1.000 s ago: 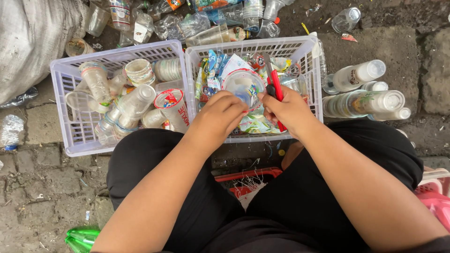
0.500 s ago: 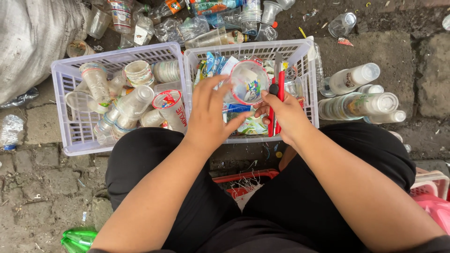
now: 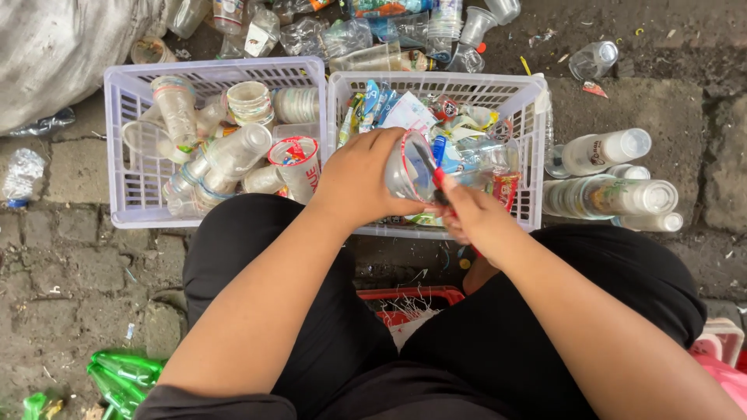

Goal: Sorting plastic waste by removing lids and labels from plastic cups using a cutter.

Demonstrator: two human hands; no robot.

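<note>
Both hands now lower, left hand (image 3: 366,180) tilting clear cup (image 3: 406,167) sideways.

Colourful torn wrappers (image 3: 459,124) in right basket (image 3: 529,101)

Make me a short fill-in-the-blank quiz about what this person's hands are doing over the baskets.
1. The left hand holds a clear plastic ____.
2. The right hand works a ____-handled blade at the cup's rim.
3. Both white baskets rest on the ____.
4. The green bottles lie by the person's ____ leg.

Missing words: cup; red; ground; left
</note>
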